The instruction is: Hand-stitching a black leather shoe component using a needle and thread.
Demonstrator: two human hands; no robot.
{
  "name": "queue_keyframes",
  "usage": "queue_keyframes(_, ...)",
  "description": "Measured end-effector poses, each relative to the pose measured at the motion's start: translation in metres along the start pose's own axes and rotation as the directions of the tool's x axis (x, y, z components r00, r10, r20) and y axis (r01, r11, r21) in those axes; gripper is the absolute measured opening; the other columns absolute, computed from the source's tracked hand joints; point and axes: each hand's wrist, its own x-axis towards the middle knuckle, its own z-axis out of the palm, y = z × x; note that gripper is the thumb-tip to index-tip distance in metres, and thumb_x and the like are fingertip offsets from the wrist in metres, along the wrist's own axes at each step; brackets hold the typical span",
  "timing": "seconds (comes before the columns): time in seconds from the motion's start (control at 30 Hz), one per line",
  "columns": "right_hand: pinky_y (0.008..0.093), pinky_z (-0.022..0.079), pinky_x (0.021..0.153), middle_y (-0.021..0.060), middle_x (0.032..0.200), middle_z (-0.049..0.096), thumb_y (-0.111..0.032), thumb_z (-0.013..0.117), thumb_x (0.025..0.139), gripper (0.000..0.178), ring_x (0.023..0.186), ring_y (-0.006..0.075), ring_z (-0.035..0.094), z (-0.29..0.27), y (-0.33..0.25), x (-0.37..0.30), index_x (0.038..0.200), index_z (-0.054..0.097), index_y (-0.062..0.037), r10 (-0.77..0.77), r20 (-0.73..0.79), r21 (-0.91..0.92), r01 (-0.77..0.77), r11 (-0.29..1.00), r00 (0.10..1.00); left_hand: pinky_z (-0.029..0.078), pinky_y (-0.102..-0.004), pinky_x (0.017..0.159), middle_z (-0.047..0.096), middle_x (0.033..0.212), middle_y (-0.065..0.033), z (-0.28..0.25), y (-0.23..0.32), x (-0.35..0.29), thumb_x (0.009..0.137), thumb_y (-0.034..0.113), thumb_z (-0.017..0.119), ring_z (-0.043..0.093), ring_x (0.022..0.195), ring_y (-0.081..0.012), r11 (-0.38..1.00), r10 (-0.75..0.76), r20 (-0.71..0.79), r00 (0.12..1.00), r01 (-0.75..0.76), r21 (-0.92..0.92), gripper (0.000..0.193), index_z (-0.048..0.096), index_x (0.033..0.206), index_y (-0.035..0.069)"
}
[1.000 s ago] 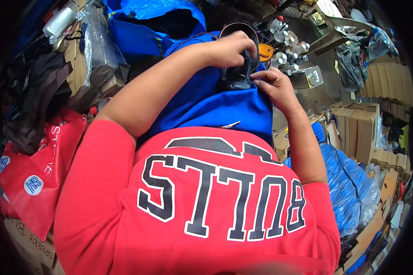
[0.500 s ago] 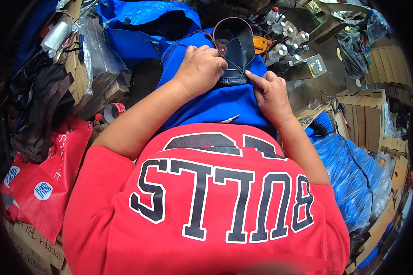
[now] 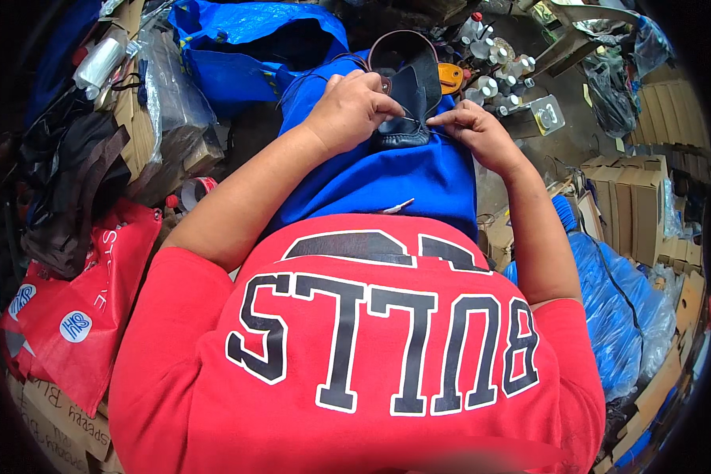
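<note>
A black leather shoe [image 3: 415, 88] rests across my lap on blue cloth [image 3: 355, 186], its gathered toe end nearest me. A brown leather strap [image 3: 377, 49] loops around its far end. From the left, my left hand [image 3: 351, 110] reaches over the shoe, thumb and forefinger closed on a thin needle [image 3: 408, 119] that points across the upper. My right hand [image 3: 482, 136] is at the shoe's right edge, its fingertips pinched together. Whatever lies in that pinch is too small to make out. Dark cord trails beside my left hand.
An orange piece [image 3: 449, 77] lies just right of the shoe. Beyond it stand several bottles [image 3: 502, 59] and a rectangular can [image 3: 547, 116]. An open blue bag [image 3: 261, 47] is at the far left, a red bag [image 3: 95, 308] nearer. Cardboard boxes [image 3: 628, 197] and blue plastic [image 3: 600, 300] sit right.
My right hand has turned and shifted slightly right, its pointing forefinger now drawn into a pinch at the shoe's edge. My left fingers have moved a little right over the shoe.
</note>
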Motion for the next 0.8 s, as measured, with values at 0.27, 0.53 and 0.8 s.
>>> queue_keyframes(0.27,0.0258,0.041,0.076,0.0024,0.077,0.046,-0.003,0.061,0.080,0.028,0.078,0.0161,0.047,-0.001,0.004,0.003,0.100,0.073,-0.0179,-0.001,0.017,0.019,0.001,1.000,1.000,0.038,-0.0356,0.072,0.055,0.077,0.0000,0.002,-0.002,0.000,0.074,0.012,0.071,0.054,0.083,-0.0212,0.998,0.062,-0.043,0.997,-0.062,0.014,0.019,0.074,0.087,0.025)
queue_keyframes(0.53,0.0229,0.040,0.076,-0.0005,0.081,0.047,-0.001,0.060,0.080,0.031,0.081,0.0114,0.048,-0.002,0.007,0.006,0.105,0.072,-0.0151,0.060,0.096,0.179,-0.077,0.981,0.994,0.041,-0.0357,0.069,0.055,0.074,-0.0012,0.006,-0.009,0.016,0.074,0.014,0.071,0.055,0.080,-0.0222,0.997,0.057,0.107,0.993,-0.051,-0.060,0.014,0.074,0.083,0.023)
queue_keyframes(0.8,0.0237,0.043,0.074,0.0001,0.080,0.053,-0.002,0.063,0.078,0.031,0.077,0.0114,0.051,-0.001,0.007,0.004,0.106,0.071,-0.0144,0.027,0.070,0.050,-0.031,0.998,0.997,0.042,-0.0371,0.071,0.053,0.073,-0.0035,0.000,0.003,0.027,0.069,0.012,0.071,0.054,0.083,-0.0244,0.948,0.305,0.110,0.946,-0.312,0.055,0.011,0.071,0.080,0.015)
